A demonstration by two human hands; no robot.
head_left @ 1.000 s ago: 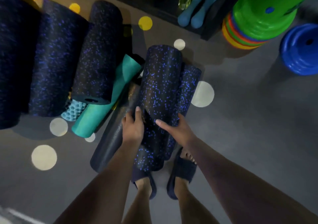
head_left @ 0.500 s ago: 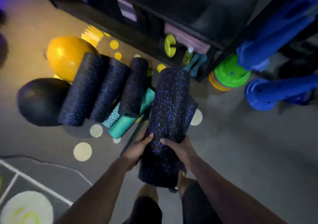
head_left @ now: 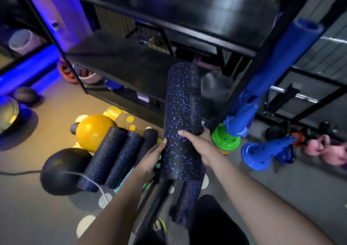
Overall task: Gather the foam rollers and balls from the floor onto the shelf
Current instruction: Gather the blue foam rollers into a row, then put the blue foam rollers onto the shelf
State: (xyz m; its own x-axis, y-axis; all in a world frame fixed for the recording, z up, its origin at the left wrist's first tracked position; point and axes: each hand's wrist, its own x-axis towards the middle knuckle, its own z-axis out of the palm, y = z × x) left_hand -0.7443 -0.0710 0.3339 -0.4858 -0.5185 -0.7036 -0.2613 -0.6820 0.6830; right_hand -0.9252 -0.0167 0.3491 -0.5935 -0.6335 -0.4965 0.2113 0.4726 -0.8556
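A: What surrounds the shelf (head_left: 131, 70)?
B: Below it on the floor: a black ball (head_left: 62, 171), a yellow ball (head_left: 92, 130), three speckled rollers (head_left: 116, 158); blue cones (head_left: 266, 150) to its right.
A: And the hands?
B: The left hand (head_left: 150, 156) and right hand (head_left: 199, 141) clasp a speckled foam roller (head_left: 181, 122) from either side, raised before the shelf.

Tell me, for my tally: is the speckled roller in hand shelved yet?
No. Both hands, left hand and right hand, hold the speckled roller before the shelf.
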